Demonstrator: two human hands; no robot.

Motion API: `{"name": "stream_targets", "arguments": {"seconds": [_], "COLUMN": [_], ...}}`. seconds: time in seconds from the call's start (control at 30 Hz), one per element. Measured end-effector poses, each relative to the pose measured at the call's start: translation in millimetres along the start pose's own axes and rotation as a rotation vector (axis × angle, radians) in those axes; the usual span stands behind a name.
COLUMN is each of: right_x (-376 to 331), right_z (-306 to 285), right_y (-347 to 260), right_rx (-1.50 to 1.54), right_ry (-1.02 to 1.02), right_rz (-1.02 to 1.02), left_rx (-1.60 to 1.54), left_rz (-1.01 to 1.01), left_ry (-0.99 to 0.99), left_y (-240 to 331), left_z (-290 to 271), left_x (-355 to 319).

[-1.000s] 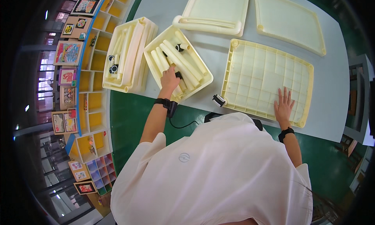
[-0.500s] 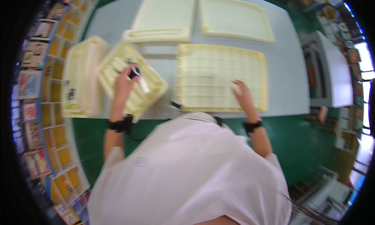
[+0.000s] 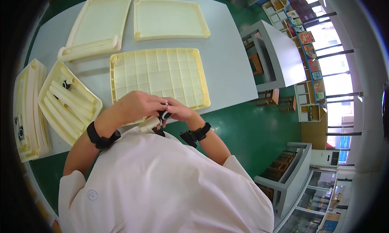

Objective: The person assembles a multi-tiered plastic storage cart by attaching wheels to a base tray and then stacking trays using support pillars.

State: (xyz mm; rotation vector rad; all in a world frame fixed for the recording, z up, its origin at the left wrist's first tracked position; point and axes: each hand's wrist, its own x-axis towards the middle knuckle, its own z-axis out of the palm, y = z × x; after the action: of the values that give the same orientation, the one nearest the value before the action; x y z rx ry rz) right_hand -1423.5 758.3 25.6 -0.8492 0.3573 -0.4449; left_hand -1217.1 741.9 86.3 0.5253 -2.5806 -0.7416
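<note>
Close in front of my body, both hands meet over a black-and-white caster wheel [image 3: 164, 114]. My left hand [image 3: 139, 105] curls its fingers over the wheel from the left, and my right hand [image 3: 179, 110] pinches it from the right. A short cream tube [image 3: 149, 124] sticks out below my left hand towards my shirt; whether it is joined to the wheel I cannot tell. Just beyond lies a cream ribbed panel [image 3: 160, 73], its grid side up. At the left, a shallow cream tray [image 3: 97, 101] holds several cream tubes [image 3: 67, 103] and another black wheel [image 3: 66, 85].
Stacked cream trays [image 3: 38, 111] stand on the grey table [image 3: 227, 67] at its far left, with black wheels inside. Two more cream trays [image 3: 101, 20] [image 3: 172, 18] lie at the back, one bearing cream rods. A grey cabinet [image 3: 279, 57] stands beyond the right edge.
My left hand has brought the black wheel from the left tray to my body. My right hand has come from the ribbed panel to join it. The view has swung right.
</note>
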Motion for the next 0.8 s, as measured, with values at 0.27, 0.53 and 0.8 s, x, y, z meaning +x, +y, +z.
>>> {"name": "stream_targets", "arguments": {"seconds": [0.27, 0.53, 0.8], "right_x": [-3, -137, -160], "right_z": [-6, -118, -133], "right_y": [4, 21, 35], "right_rx": [-0.371, -0.873, -1.292], "right_ry": [0.336, 1.474, 1.519], "right_rz": [0.021, -0.018, 0.217], "left_rx": [-0.113, 0.036, -0.188], "left_rz": [-0.208, -0.825, -0.86], "left_ry": [0.01, -0.149, -0.38], "left_y": [-16, -40, -59], "left_z": [-6, -10, 48], "left_x": [-6, -86, -124]}}
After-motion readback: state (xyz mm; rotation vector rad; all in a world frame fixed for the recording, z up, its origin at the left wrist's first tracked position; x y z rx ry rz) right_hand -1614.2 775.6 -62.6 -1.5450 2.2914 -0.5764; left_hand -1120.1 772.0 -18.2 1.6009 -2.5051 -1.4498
